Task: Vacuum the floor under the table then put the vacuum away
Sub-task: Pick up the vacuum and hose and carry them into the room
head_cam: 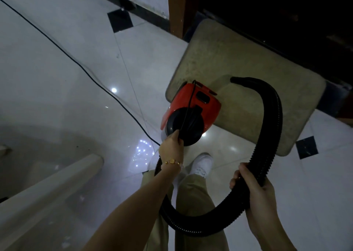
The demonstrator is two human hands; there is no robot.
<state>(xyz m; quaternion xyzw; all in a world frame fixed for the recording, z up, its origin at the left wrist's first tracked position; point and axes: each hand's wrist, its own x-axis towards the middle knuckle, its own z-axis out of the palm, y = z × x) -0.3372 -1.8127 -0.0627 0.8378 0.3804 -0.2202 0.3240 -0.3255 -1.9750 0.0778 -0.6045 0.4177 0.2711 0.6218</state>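
A small red vacuum with a round black end hangs in the air above the floor and the edge of a mat. My left hand grips the vacuum at its black end, fingers curled round it. A black ribbed hose loops from below my left arm round to the right and up over the mat, its open end at the top. My right hand grips the hose partway along the loop. A thin black power cord runs from the vacuum across the tiles to the upper left.
A beige doormat lies before a dark doorway with a brown wooden frame. Glossy white tiles with black diamond insets cover the floor. A pale rail or ledge crosses the lower left. My legs and white shoe are below.
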